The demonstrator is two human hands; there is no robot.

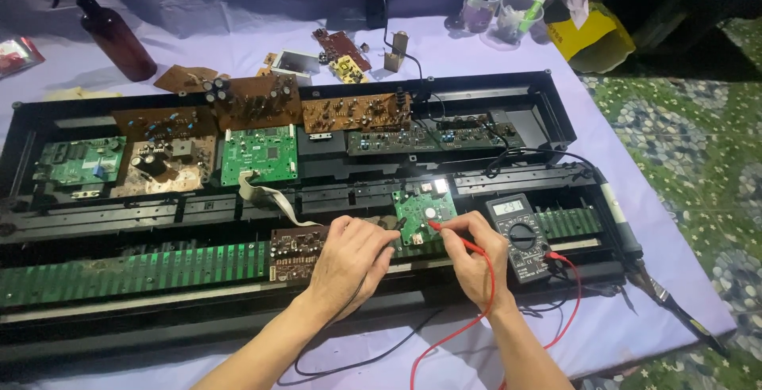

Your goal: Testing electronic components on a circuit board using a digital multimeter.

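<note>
Small green circuit board (423,214) under test: right hand (475,259) pinches the red probe (454,236) onto it, left hand (349,259) closed around the black probe (399,224), multimeter (519,236) just beside.

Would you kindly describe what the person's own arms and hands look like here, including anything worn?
Both forearms are bare: no sleeves reach into view. The left hand and right hand wear no gloves, and no rings, watch or bracelet can be seen. Nothing is marked on them.
</note>
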